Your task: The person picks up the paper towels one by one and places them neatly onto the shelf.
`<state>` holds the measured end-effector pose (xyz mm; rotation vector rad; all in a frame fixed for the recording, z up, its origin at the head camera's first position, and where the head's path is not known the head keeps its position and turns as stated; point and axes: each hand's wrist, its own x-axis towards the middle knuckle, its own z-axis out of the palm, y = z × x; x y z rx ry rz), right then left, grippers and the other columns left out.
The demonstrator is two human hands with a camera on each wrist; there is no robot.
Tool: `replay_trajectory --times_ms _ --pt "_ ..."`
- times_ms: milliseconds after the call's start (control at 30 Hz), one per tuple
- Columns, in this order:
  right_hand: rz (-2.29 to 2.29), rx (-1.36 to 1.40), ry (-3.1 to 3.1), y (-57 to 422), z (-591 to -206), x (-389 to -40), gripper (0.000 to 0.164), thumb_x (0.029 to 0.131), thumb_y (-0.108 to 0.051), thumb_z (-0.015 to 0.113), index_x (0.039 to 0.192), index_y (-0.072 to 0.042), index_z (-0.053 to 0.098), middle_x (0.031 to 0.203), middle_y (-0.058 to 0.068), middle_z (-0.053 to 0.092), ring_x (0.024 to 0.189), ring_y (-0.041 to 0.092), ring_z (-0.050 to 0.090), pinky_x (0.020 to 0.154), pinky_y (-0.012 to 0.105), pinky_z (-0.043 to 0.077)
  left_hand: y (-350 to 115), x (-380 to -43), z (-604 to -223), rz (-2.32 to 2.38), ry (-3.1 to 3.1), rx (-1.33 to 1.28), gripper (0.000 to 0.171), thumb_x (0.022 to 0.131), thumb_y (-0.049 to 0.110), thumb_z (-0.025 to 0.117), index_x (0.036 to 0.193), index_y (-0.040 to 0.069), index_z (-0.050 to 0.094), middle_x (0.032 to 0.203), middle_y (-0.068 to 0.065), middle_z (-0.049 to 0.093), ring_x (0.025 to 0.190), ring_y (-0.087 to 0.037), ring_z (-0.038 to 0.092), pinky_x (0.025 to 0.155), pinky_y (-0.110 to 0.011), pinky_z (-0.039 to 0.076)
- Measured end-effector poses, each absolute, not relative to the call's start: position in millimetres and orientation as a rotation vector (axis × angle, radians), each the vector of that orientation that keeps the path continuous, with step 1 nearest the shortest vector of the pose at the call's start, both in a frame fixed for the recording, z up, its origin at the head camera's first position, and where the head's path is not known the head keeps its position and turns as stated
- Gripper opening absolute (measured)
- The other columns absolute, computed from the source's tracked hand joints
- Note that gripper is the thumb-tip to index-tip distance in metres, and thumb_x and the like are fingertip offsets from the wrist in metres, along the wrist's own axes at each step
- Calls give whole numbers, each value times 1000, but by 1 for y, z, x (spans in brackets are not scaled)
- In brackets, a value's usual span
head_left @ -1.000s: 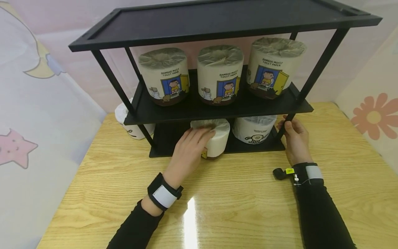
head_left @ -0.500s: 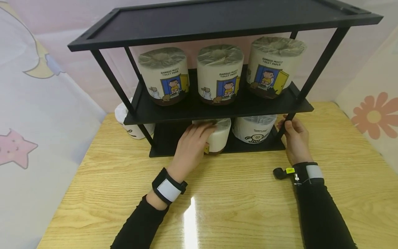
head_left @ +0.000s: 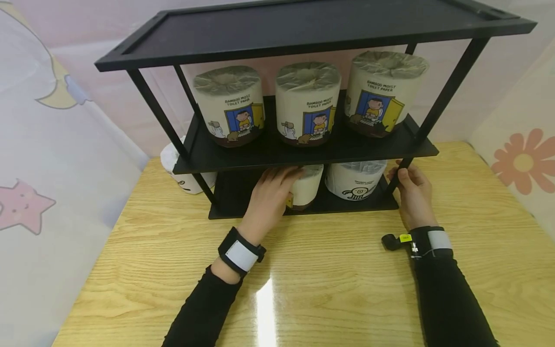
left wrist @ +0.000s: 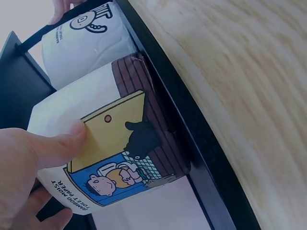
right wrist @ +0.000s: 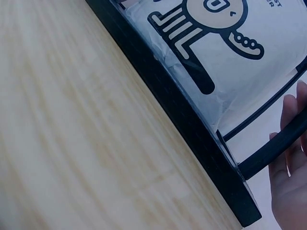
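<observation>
My left hand (head_left: 270, 198) grips a toilet paper roll (head_left: 307, 189) on the bottom shelf of a black rack (head_left: 303, 161). In the left wrist view the thumb (left wrist: 64, 143) lies across the printed wrapper (left wrist: 110, 115), with fingers at the roll's far side. The roll's top is partly under the middle shelf. Close beside it stands a white roll (head_left: 356, 180) with a line-drawn animal. At the rack's right front post (head_left: 399, 174), my right hand (head_left: 414, 195) holds on, thumb in front. Its fingers (right wrist: 288, 158) show behind the post in the right wrist view.
Three printed toilet paper rolls, left (head_left: 230, 106), middle (head_left: 307, 103) and right (head_left: 383, 94), stand on the middle shelf. Another white roll (head_left: 188, 173) is on the wooden table (head_left: 329, 274) behind the left post. Patterned cloth (head_left: 56, 168) rises around the table.
My left hand has pushed its roll back and slightly right, deeper onto the bottom shelf. The right hand stays at the post.
</observation>
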<state>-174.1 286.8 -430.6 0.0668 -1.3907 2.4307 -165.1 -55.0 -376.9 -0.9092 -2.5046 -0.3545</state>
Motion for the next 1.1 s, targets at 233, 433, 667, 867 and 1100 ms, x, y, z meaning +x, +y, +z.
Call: replay_trajectory --times_ms 233,433,667,867,1100 --pt "2419 59 -1396 287 -431 -174 36 91 -14 66 119 7 62 97 11 61 94 22 56 94 29 45 -53 -167 -379 -388 -2472 -879 62 82 1 80 138 15 55 134 -6 57 121 -30 53 108 -42 40" --pt "2412 52 -1398 286 -430 -175 39 90 -15 67 120 8 62 97 11 61 94 22 56 93 30 45 -52 -169 -379 -372 -2469 -871 59 83 2 78 137 15 56 133 -5 58 122 -29 53 108 -42 39" --pt "2418 50 -1408 286 -430 -173 37 89 -15 67 119 6 63 97 10 62 95 22 56 95 30 45 -58 -170 -375 -218 -2555 -919 62 88 13 77 144 18 50 142 -3 51 127 -25 51 110 -42 37" --pt "2418 51 -1415 287 -430 -172 37 89 -16 67 119 6 63 98 10 61 96 21 56 95 30 44 -69 -173 -372 -130 -2551 -977 65 89 21 76 147 19 47 143 -4 50 131 -25 47 114 -39 32" --pt "2416 50 -1413 286 -430 -173 37 90 -15 66 120 6 62 98 10 61 96 21 55 95 30 44 -79 -179 -370 -68 -2529 -957 63 89 20 76 146 15 48 140 -6 54 128 -24 51 109 -39 38"
